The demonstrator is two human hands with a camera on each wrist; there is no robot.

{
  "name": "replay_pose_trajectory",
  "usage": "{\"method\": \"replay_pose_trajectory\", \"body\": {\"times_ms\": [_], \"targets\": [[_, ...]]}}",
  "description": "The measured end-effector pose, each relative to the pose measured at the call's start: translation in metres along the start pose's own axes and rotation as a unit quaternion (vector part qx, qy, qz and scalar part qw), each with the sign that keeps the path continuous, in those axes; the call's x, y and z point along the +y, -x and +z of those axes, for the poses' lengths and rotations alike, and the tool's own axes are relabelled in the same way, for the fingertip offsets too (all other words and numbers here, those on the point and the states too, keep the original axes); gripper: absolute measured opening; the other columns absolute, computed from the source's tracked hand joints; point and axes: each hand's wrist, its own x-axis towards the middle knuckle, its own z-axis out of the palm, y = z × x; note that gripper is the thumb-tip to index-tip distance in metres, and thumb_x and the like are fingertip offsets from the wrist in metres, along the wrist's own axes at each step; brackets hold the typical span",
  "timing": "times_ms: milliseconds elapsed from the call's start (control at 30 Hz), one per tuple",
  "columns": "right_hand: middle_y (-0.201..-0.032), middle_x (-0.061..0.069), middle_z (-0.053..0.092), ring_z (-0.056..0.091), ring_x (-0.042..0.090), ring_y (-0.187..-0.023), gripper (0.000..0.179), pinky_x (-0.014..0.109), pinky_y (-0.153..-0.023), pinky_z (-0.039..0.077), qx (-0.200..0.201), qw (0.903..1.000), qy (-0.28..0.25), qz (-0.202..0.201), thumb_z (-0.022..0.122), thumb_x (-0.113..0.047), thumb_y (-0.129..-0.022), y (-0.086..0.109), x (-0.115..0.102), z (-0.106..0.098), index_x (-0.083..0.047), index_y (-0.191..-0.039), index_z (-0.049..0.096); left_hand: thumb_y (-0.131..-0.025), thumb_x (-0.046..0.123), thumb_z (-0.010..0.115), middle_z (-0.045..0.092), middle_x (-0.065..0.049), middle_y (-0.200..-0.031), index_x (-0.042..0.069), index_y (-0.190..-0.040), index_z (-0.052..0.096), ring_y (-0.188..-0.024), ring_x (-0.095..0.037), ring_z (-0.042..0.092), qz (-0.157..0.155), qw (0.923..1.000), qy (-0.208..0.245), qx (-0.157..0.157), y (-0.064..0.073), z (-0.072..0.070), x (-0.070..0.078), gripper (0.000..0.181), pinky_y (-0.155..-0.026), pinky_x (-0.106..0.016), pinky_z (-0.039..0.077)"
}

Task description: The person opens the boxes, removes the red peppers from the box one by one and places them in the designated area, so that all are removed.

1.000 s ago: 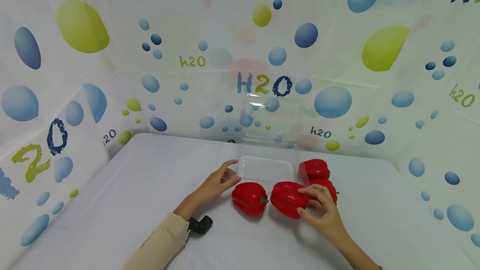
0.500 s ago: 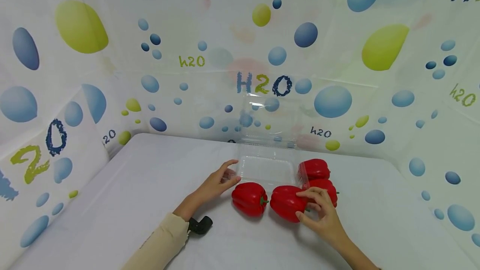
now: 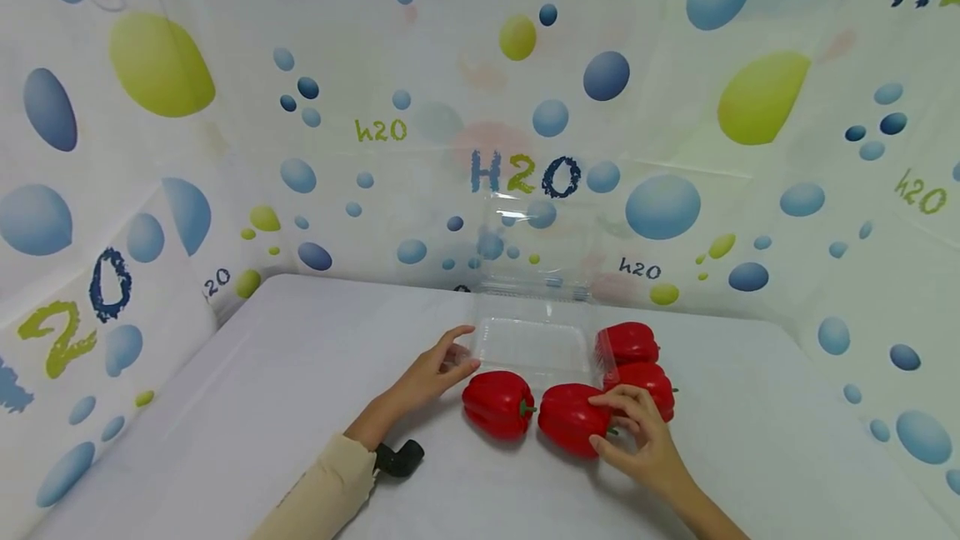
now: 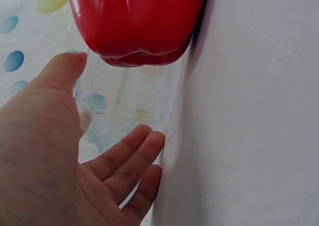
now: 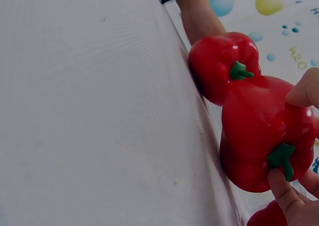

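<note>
In the head view my right hand [image 3: 647, 440] holds a red bell pepper [image 3: 568, 419] by its stem end, thumb and fingertips on opposite sides. The right wrist view shows its green stem [image 5: 282, 158] beside a fingertip; it appears to rest on the white cloth. Left of it lies another red bell pepper [image 3: 495, 407]. My left hand [image 3: 429, 375] has its fingers loosely spread at the left side of a clear plastic clamshell container [image 3: 532, 342]. The container's lid [image 3: 536, 240] stands raised at the back. Whether the left fingers touch the container, I cannot tell.
Two more red bell peppers, a farther one [image 3: 633, 342] and a nearer one [image 3: 651, 386], lie against the container's right side. A white cloth [image 3: 300, 357] covers the table. A bubble-printed curtain [image 3: 420, 48] rises behind. A black device [image 3: 400, 458] sits at the left wrist.
My right hand has brought the held bell pepper slightly lower and nearer to me. The left hand stays by the container. The head view has tilted a little.
</note>
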Motion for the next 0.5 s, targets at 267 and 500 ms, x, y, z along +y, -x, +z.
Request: {"method": "replay_pose_trajectory", "body": {"times_ms": [267,500], "targets": [[-0.118,0.005,0.048,0.045,0.004,-0.108,0.045,0.023,-0.077,0.056,-0.004,0.9971,0.063,-0.041,0.08,-0.002,-0.075,0.0003,-0.0018,0.0015,-0.012,-0.117,0.066,-0.095,0.04,0.061,0.059,-0.008,-0.126,0.024,-0.149,0.033,-0.114,-0.024,0.056,-0.007,1.0,-0.005,0.004,0.001,0.0002,0.0003,0.063,-0.099,-0.044,0.047],[-0.118,0.001,0.049,0.044,0.002,-0.109,0.045,0.025,-0.075,0.057,-0.005,0.994,0.1,-0.042,0.081,-0.005,-0.074,0.0007,-0.0025,0.0011,-0.018,-0.114,0.067,-0.094,0.041,0.062,0.058,-0.007,-0.126,0.027,-0.148,0.033,-0.115,-0.023,0.055,-0.013,0.9999,-0.003,0.006,0.0005,0.0003,0.0006,0.063,-0.1,-0.043,0.047]]}}
